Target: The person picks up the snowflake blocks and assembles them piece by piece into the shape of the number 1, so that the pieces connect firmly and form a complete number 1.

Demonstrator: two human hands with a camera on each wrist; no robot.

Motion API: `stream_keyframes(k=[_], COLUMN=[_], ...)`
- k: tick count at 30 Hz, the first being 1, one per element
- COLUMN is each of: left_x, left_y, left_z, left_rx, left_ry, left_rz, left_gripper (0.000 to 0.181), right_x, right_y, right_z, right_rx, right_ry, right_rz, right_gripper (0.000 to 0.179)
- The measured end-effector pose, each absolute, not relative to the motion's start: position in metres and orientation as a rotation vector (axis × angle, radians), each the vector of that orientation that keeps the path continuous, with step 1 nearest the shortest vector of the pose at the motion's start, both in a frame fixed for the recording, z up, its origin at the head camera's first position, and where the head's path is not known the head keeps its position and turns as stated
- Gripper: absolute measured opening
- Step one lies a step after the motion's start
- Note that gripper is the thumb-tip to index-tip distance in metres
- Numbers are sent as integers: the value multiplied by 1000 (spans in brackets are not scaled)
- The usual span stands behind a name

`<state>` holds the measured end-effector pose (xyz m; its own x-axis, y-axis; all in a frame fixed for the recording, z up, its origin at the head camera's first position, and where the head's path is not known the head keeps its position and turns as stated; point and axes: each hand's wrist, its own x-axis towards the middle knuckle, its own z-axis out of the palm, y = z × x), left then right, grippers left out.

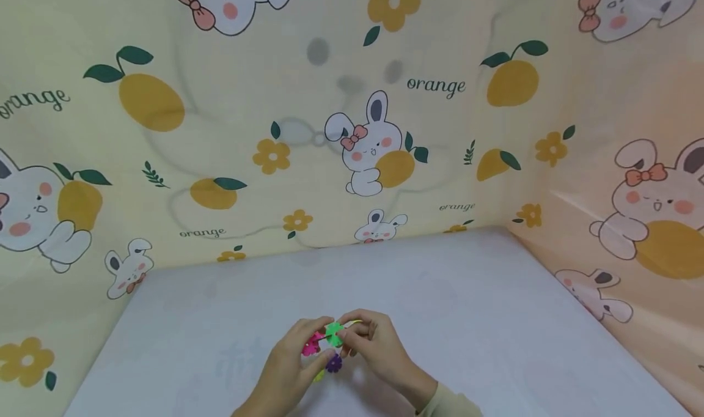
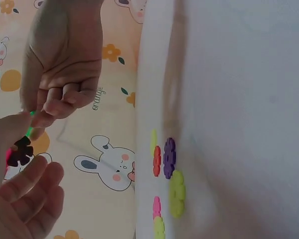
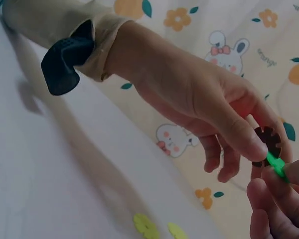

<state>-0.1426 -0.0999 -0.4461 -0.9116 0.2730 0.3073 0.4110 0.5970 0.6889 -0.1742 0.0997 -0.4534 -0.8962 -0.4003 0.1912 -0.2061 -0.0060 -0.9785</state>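
Both hands meet over the table, pinching a bright green flower-shaped notched disc between them. My left hand holds it from the left, thumb and fingers bent. From the other side, the thumb and index finger of my right hand grip it; its other fingers curl loosely. A dark notched disc shows right beside the green one, close to the fingertips. In the head view, a pink disc appears by the left fingers. A purple disc lies below the hands.
On the white table, the left wrist view shows purple, red, lime and pink discs lying close together. Cloth printed with rabbits and oranges rises behind the table. A beige sleeve covers the right forearm.
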Motion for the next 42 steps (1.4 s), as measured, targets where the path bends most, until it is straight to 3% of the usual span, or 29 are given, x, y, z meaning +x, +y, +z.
stream_keyframes(k=[14, 23, 36, 42], left_x=[-142, -147, -153, -154], left_y=[-95, -103, -110, -110], left_z=[-449, -442, -441, -438], left_rx=[-538, -416, -283, -260], left_ry=[-2483, -2556, -2616, -2604], left_rz=[-1063, -1565, -1568, -1613], left_gripper=[39, 29, 31, 32], right_x=[-169, -188, -223, -218], right_y=[94, 111, 147, 138], right_z=[-454, -450, -486, -501], right_rx=[-478, -499, -447, -506], right_ry=[1867, 2023, 2607, 2767], right_rz=[-2042, -1991, -1589, -1236], right_gripper=[34, 39, 28, 39])
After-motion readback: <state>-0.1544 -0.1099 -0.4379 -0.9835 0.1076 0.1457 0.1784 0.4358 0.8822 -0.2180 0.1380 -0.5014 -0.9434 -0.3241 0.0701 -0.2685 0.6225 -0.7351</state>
